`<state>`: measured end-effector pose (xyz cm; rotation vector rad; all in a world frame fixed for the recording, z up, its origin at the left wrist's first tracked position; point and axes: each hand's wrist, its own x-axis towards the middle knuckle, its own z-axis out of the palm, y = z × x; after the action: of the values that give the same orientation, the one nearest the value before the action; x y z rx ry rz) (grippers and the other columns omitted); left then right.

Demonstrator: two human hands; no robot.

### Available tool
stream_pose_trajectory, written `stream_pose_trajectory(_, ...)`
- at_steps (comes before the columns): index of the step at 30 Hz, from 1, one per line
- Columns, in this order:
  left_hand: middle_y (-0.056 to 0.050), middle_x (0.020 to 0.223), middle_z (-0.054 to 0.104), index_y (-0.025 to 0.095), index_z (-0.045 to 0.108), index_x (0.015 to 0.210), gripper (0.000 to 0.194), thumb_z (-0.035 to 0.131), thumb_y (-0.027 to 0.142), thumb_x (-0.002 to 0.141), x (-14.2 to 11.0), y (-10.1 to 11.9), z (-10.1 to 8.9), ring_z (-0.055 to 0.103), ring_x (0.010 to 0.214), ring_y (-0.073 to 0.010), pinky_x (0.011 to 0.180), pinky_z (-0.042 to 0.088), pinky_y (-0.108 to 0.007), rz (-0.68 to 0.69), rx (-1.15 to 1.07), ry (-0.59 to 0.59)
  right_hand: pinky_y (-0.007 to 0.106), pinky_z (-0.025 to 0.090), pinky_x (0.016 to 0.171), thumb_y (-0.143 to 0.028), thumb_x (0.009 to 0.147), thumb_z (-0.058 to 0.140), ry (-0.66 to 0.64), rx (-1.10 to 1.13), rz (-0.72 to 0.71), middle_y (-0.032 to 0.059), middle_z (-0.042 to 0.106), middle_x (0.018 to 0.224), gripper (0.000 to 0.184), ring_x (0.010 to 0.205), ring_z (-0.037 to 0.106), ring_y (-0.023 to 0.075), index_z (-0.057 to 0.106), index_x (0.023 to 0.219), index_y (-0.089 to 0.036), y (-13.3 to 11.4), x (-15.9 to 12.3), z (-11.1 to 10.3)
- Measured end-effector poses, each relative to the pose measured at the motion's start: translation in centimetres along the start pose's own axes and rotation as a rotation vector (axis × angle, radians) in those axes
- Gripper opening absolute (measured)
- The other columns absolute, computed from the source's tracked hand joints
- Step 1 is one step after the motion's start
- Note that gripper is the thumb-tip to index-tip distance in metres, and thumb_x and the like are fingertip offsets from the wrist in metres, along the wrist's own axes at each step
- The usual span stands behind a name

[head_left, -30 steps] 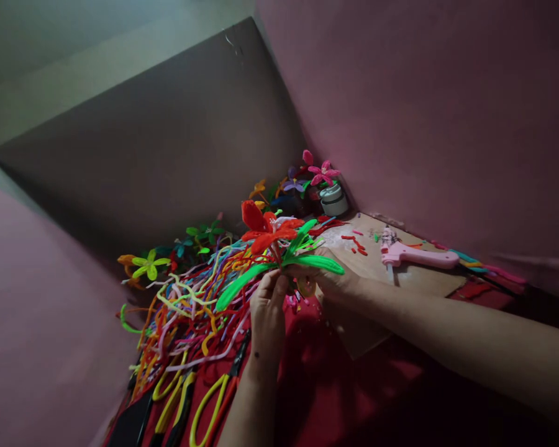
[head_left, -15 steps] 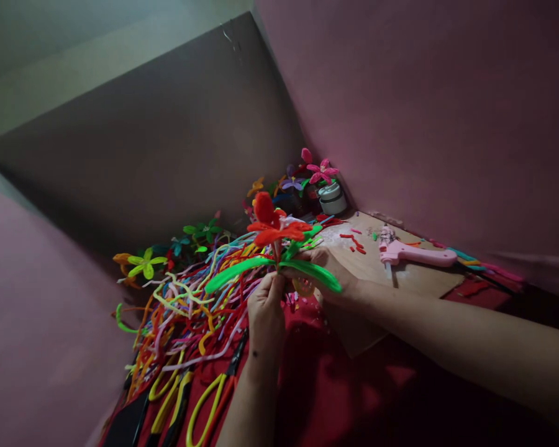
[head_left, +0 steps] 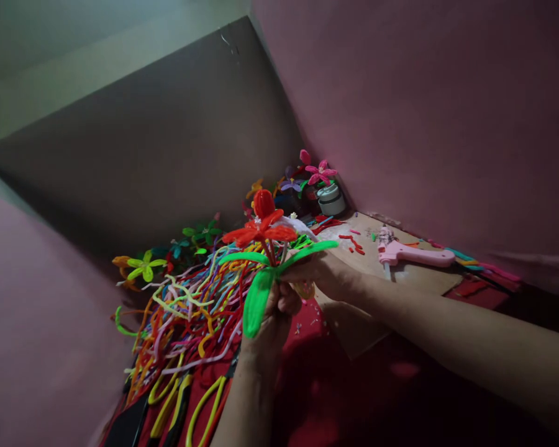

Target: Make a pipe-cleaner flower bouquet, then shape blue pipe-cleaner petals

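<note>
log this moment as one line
left hand: holding red fuzzy flower with long green leaves | right hand: at their base, contact unclear | pink plastic glue gun: lying on brown cardboard sheet

In the middle of the frame, a green leaf covered part of the left hand, and the lower stem vanished into that grip. The fingertips of the right hand were hidden behind the leaves, so their hold could not be made out. The red flower partly masked a white flower. The bottom edge cut off the left forearm, and, at lower left, yellow handles and a black item; the right edge cropped the right forearm. Centre-low specks were too small to identify.
</note>
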<state>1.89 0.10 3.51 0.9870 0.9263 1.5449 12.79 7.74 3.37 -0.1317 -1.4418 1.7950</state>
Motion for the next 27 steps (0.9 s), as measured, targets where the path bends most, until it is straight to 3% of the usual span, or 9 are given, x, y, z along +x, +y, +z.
stream_pose_trajectory(5,0.008,0.044,0.018,0.014,0.049,0.057,0.030,0.065,0.034,0.073,-0.3,-0.3,-0.8,0.020,0.042,-0.0051,0.042,0.024,-0.018,-0.133,-0.227,-0.176,0.026,0.045,0.055,-0.033,0.062,0.066,-0.111,-0.021,-0.026,-0.0002,0.056,0.057,0.020,0.058,0.053,0.0125,0.062,0.066,-0.014,0.1,0.4,-0.5)
stream_pose_trajectory(10,0.009,0.043,0.012,0.015,0.044,0.051,0.037,0.068,0.036,0.068,-1.0,-0.6,-1.1,0.013,0.038,-0.0039,0.038,0.020,-0.017,-0.161,-0.245,-0.191,0.022,0.037,0.053,-0.032,0.062,0.065,-0.169,-0.178,-0.081,-0.0030,0.049,0.055,0.020,0.056,0.042,0.0088,0.057,0.056,-0.014,-0.6,0.1,-0.9)
stream_pose_trajectory(13,0.009,0.042,0.011,0.015,0.041,0.046,0.044,0.069,0.043,0.066,-1.1,-0.6,-1.3,0.015,0.037,-0.0035,0.037,0.019,-0.017,-0.165,-0.167,-0.195,0.022,0.036,0.052,-0.033,0.061,0.065,-0.218,-0.163,-0.071,-0.0051,0.041,0.048,0.024,0.052,0.038,0.0079,0.053,0.051,-0.015,-0.9,-0.2,-0.6)
stream_pose_trajectory(18,0.006,0.041,0.030,0.014,0.059,0.062,0.036,0.061,0.048,0.072,-0.5,0.2,-1.7,0.030,0.038,-0.0059,0.040,0.027,-0.020,-0.075,0.075,-0.161,0.023,0.039,0.052,-0.032,0.061,0.067,-0.131,-0.056,-0.076,-0.0034,0.050,0.052,0.024,0.051,0.044,0.0079,0.054,0.052,-0.014,0.1,0.1,-0.4)
stream_pose_trajectory(23,-0.003,0.048,0.051,0.014,0.060,0.059,0.048,0.043,0.052,0.082,0.3,0.5,-1.4,0.045,0.047,-0.0111,0.050,0.036,-0.025,0.008,0.471,-0.035,0.026,0.042,0.052,-0.036,0.061,0.067,0.038,-0.010,0.021,-0.0003,0.056,0.053,0.023,0.050,0.049,0.0106,0.065,0.065,-0.013,-0.1,0.3,-0.2)
stream_pose_trajectory(27,-0.002,0.049,0.052,0.014,0.060,0.065,0.051,0.043,0.060,0.078,0.8,-0.1,-1.2,0.043,0.043,-0.0106,0.045,0.033,-0.024,0.053,0.487,0.073,0.026,0.040,0.054,-0.032,0.062,0.066,0.115,-0.064,0.019,0.0005,0.058,0.054,0.020,0.051,0.049,0.0111,0.067,0.066,-0.012,-0.6,0.3,-0.2)
